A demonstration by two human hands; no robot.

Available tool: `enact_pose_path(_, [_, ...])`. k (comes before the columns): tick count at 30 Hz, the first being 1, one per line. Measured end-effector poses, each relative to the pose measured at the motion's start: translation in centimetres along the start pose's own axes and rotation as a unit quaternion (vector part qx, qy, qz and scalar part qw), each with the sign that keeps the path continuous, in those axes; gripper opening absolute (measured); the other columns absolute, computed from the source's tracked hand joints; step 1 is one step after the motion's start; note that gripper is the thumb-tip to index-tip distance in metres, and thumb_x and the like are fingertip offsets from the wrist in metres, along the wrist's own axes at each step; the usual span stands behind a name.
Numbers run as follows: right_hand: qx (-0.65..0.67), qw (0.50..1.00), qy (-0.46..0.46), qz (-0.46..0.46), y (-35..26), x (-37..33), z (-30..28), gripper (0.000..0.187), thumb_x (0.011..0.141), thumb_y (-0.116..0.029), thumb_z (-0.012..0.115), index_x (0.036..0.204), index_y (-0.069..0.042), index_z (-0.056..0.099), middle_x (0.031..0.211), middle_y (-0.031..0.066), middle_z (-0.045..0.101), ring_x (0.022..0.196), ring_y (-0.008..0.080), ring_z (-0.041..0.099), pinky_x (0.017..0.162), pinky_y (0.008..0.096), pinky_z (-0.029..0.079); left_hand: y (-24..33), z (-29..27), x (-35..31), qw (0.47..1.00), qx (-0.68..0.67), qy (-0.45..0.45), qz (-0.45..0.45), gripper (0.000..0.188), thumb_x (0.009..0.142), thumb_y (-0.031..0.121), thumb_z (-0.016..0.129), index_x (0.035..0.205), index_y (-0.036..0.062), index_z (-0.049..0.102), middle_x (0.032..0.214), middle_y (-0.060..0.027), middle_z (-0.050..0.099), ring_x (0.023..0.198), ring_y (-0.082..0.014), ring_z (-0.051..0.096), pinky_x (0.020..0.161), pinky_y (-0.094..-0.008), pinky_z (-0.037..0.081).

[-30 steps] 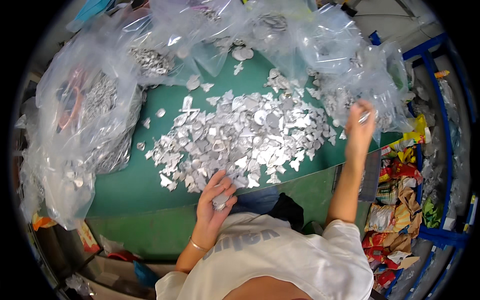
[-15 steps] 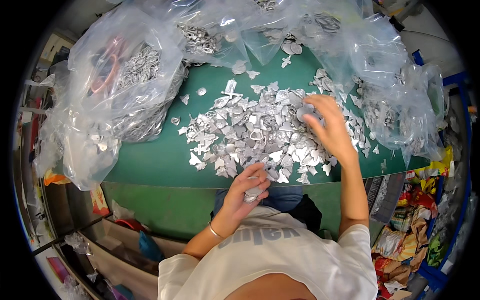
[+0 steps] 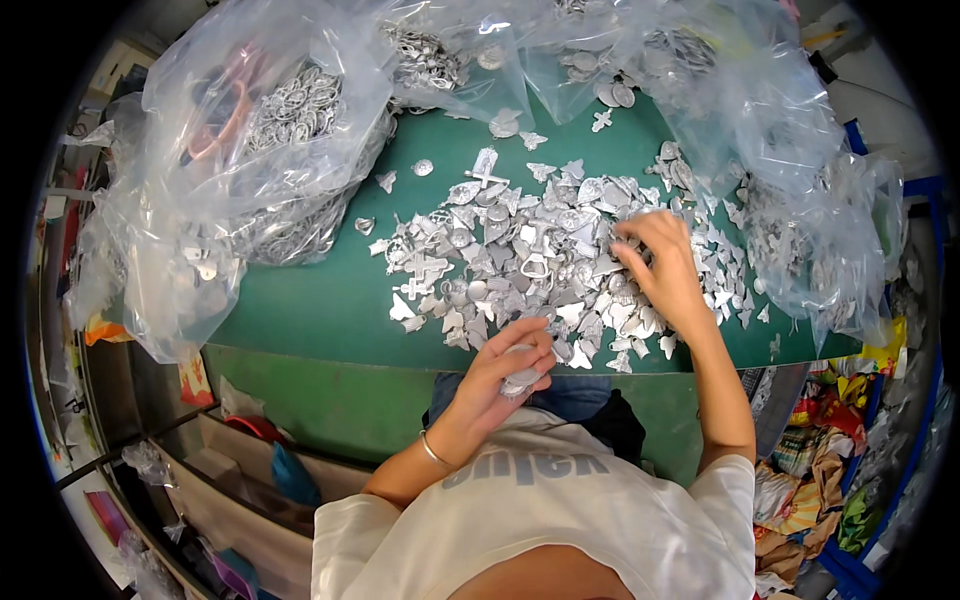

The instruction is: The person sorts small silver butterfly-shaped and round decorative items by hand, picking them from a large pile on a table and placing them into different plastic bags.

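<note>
Head view: left hand (image 3: 492, 378) holds discs (image 3: 521, 381) at table edge (image 3: 290, 355); right hand (image 3: 664, 262), half-curled over pile (image 3: 545, 262), grip unclear.

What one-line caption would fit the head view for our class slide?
Left hand holding silvery discs, right hand at a heap of silvery charms on a green tabletop.

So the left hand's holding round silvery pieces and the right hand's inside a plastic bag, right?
Not quite: the head view shows the right hand at the pile of silvery pieces instead. The left hand does hold round silvery pieces.
</note>
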State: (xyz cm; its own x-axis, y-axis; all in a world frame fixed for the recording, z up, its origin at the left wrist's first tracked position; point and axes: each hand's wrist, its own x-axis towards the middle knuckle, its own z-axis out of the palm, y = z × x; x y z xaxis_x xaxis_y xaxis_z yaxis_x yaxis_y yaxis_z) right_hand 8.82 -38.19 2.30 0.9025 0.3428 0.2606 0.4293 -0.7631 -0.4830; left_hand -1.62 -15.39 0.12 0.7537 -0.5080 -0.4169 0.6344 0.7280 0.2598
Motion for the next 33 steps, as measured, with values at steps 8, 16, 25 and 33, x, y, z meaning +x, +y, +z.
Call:
enact_pose_path(8, [-0.159,0.987,0.039,0.001,-1.8,3.3,5.5,0.034,0.065,-0.027,0.073,0.082,-0.001,0.058,0.085,0.0092,0.052,0.086,0.0256,0.046,0.074,0.0372,0.033,0.4,0.7,0.5,0.997,-0.069,0.023,-0.002,0.037,0.090,0.022,0.047,0.121,0.0014,0.046,0.118,-0.0128,0.051,0.107,-0.0248,0.052,0.087,-0.0400,0.047])
enact_pose_path(16, [0.159,0.982,0.006,0.098,0.3,2.9,2.9,0.019,0.071,-0.009,0.068,0.089,-0.003,0.063,0.076,0.0089,0.057,0.072,0.0206,0.054,0.070,0.0302,0.039,0.1,-1.1,1.4,0.996,-0.086,-0.023,0.003,0.035,0.091,0.026,0.047,0.117,0.0028,0.050,0.095,-0.0044,0.054,0.080,-0.0157,0.051,0.059,-0.0273,0.042])
enact_pose_path(25, [0.000,0.999,-0.029,-0.035,0.3,6.2,5.3,0.016,0.075,-0.009,0.064,0.087,0.001,0.060,0.111,0.0091,0.058,0.101,0.0254,0.050,0.080,0.0332,0.038,1.1,0.7,1.2,0.996,-0.078,-0.033,0.009,0.050,0.093,0.032,0.032,0.131,-0.0001,0.036,0.136,-0.0148,0.036,0.114,-0.0289,0.047,0.088,-0.0410,0.047])
enact_pose_path(33, [-0.086,0.986,-0.084,-0.114,0.7,7.6,4.5,0.017,0.074,-0.003,0.060,0.089,-0.004,0.053,0.088,0.0100,0.056,0.087,0.0266,0.052,0.073,0.0349,0.039,1.5,0.7,0.7,0.994,-0.045,-0.060,0.073,0.053,0.086,0.015,0.039,0.136,0.0015,0.027,0.142,-0.0131,0.027,0.127,-0.0312,0.033,0.100,-0.0447,0.034])
